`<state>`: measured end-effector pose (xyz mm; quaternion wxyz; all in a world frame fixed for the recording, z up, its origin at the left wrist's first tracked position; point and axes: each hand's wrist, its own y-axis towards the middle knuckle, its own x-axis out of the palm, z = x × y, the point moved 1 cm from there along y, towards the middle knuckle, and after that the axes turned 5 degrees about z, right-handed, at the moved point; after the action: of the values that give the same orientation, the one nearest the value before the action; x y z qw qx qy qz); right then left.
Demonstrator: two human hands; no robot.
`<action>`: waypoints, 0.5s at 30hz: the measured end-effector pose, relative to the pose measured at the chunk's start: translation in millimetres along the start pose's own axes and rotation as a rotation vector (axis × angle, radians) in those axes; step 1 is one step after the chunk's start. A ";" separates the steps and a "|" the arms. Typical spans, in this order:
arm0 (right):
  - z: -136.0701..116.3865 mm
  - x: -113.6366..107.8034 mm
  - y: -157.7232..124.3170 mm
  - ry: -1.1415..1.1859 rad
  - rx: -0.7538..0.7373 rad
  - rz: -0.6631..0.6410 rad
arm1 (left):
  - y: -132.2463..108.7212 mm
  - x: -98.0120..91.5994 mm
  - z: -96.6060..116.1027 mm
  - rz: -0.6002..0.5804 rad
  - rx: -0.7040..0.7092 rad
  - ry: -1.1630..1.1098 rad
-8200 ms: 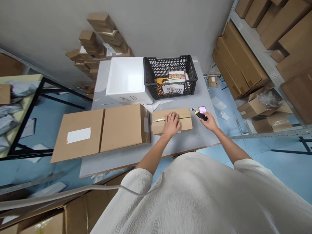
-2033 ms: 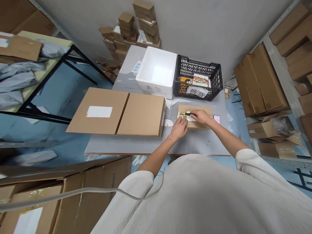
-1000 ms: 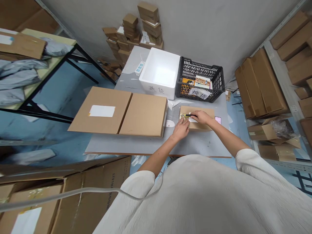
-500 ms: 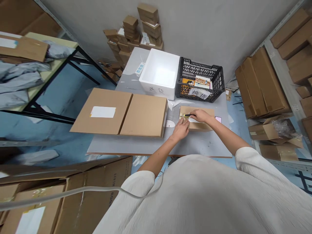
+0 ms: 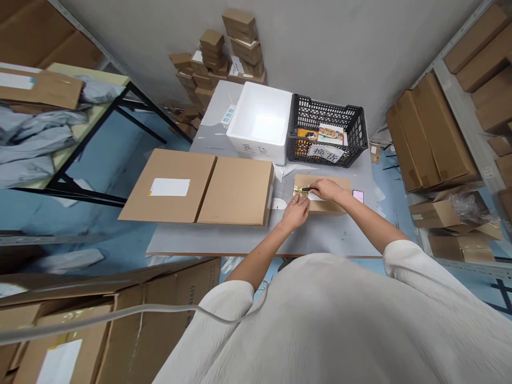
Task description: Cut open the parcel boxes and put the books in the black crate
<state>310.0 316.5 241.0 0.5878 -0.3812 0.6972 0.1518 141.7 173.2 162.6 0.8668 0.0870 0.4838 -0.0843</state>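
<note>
A small flat cardboard box [image 5: 323,194] lies on the grey table, with shiny tape across its top and a white patch near the middle. My right hand [image 5: 328,190] grips a yellow-and-black utility knife [image 5: 306,189], whose tip sits at the taped seam at the box's left end. My left hand [image 5: 296,212] rests on the box's near left corner, fingers spread on the tape. A phone with a pink screen [image 5: 358,196] lies just beyond the box's right end.
A large flat cardboard box [image 5: 236,198] lies left of my hands. Behind stand a white foam box [image 5: 260,124] and a black plastic crate [image 5: 328,130] holding printed items. Shelves of cartons [image 5: 424,138] line the right, and a table with grey mailers [image 5: 36,138] stands left.
The knife has moved from beside the box onto its taped seam, and the phone now lies at the box's right end. Over the last second my hands have barely moved.
</note>
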 end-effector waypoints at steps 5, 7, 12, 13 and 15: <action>-0.5 -2.5 -1.4 -0.021 0.013 -0.019 | -0.9 -1.0 0.1 -0.009 -0.014 0.005; -0.5 -4.9 -3.2 -0.040 0.019 -0.031 | -1.5 -1.5 0.1 -0.018 -0.020 0.005; -5.4 -13.9 -10.3 -0.122 0.050 -0.102 | -2.1 -4.2 1.1 -0.028 -0.045 0.005; -7.1 -16.2 -11.8 -0.131 0.058 -0.113 | -2.2 -4.9 1.5 -0.033 -0.051 0.006; -10.5 -21.0 -14.4 -0.150 0.073 -0.135 | -2.3 -6.4 2.4 -0.047 -0.063 0.008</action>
<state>313.2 307.5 266.9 0.6606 -0.3933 0.6291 0.1146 139.8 170.8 169.1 0.8649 0.0487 0.4916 -0.0893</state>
